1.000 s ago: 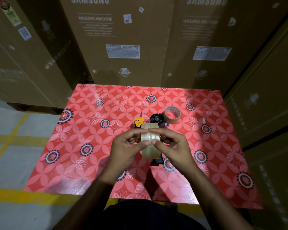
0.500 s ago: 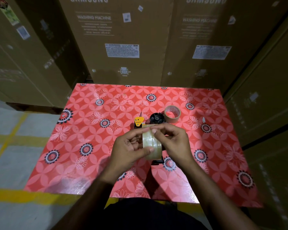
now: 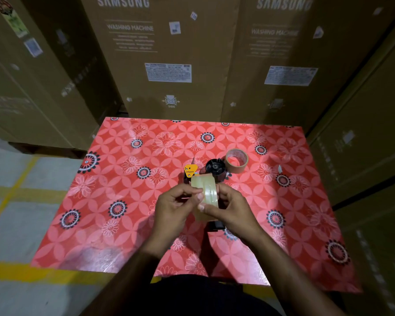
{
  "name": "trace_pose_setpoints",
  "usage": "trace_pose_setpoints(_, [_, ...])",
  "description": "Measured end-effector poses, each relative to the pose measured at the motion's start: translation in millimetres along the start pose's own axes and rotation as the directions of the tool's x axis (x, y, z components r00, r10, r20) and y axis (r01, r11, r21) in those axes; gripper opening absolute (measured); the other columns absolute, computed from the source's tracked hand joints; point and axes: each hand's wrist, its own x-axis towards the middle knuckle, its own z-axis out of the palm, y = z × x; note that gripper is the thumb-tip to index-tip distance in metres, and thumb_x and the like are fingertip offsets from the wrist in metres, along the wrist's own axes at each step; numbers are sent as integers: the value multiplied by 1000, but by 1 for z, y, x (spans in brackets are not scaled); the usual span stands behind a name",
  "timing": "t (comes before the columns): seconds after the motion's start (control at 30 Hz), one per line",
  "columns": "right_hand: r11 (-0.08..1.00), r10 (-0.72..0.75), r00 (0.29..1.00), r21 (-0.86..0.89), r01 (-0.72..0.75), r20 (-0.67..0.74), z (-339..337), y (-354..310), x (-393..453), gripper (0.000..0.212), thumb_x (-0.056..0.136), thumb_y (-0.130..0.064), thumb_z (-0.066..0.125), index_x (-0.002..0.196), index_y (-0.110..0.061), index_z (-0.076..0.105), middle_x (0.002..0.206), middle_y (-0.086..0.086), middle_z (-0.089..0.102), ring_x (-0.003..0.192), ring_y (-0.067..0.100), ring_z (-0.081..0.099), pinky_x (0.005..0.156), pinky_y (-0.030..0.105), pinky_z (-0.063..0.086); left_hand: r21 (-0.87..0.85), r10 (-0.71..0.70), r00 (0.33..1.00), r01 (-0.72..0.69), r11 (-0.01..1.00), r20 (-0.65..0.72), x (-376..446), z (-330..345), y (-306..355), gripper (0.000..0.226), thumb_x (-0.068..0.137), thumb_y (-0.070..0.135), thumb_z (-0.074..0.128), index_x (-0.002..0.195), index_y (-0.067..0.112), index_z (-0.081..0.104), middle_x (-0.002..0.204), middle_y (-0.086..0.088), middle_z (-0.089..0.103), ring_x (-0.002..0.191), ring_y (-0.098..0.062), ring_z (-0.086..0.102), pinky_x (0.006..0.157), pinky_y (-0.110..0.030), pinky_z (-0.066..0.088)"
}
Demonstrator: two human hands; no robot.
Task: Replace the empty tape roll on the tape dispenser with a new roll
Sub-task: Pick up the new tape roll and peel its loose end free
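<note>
Cartons wall in a red floral table (image 3: 128, 201); both hands, the left (image 3: 171, 208) and the right (image 3: 232, 209), pinch the new roll (image 3: 206, 197) on edge (thumbs on its band); the dispenser (image 3: 211, 169) lies just beyond, hub bare.

Both hands hold a clear tape roll (image 3: 205, 197) above the red flowered tablecloth (image 3: 128, 201): the left hand (image 3: 176, 208) pinches at its face, perhaps at the tape's end, and the right hand (image 3: 233, 208) grips its side. Behind lie the black tape dispenser (image 3: 214, 167) and an empty cardboard core (image 3: 236, 160), before stacked cartons (image 3: 169, 53).
</note>
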Motion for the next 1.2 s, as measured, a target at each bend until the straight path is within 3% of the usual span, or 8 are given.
trace_pose_setpoints(0.13, [1000,5,1000,31,-5,-15,2,-2,1,46,73,-43,84,110,-19,73,103,6,78,99,28,74,89,55,57,148,51,999,-52,988,10,7,-3,8,33,86,16,87,76,46,79,137,15,57,125,11,55,92,-11,50])
trace_pose_setpoints(0.3, [991,67,994,117,-57,-85,10,-6,5,49,68,-51,85,103,-17,77,96,12,78,91,28,75,81,46,57,102,53,998,-57,993,42,7,3,6,24,91,6,79,80,27,77,111,22,77,108,0,71,77,-25,60])
trace_pose_setpoints(0.43, [993,35,997,119,-26,-73,7,-3,5,46,73,-45,85,100,-9,74,97,26,73,84,24,68,76,42,53,63,31,999,-29,998,-34,8,5,2,26,91,-7,75,82,17,79,105,8,81,108,-6,74,92,-38,63])
trace_pose_setpoints(0.73, [999,-33,999,16,33,-12,0,1,6,37,75,-36,83,100,-11,72,92,16,74,80,28,70,72,46,55,49,17,986,-9,999,-166,15,10,-4,11,92,27,78,80,26,78,91,1,82,92,-32,77,86,-64,60])
trace_pose_setpoints(0.87, [990,-51,997,-129,58,56,-9,5,8,29,76,-37,82,95,-18,69,88,8,71,79,25,67,71,48,53,-12,-17,987,16,1000,-161,23,6,-8,14,91,31,79,84,19,79,93,-7,83,94,-29,79,89,-53,63])
trace_pose_setpoints(0.97, [947,-146,988,-281,155,56,-9,4,9,24,76,-41,81,80,-43,57,85,-22,59,80,4,54,68,26,42,-123,-107,979,86,989,-175,26,10,-12,15,99,12,72,85,13,76,89,-7,82,91,-29,75,83,-46,61])
trace_pose_setpoints(1.07, [833,-245,964,-533,153,-107,-8,6,11,38,64,-62,79,87,-39,60,118,-28,43,117,3,36,90,24,34,-316,-239,956,177,932,-169,29,16,-14,16,103,12,65,89,9,72,99,-11,80,96,-35,71,64,-36,56])
trace_pose_setpoints(1.2, [954,-40,997,-300,19,-64,-16,16,16,65,55,-51,84,105,-34,46,132,-16,38,127,-2,36,98,21,39,-466,-312,939,213,859,-144,35,24,-14,14,104,2,58,91,3,64,86,-3,78,85,-16,74,68,-24,62])
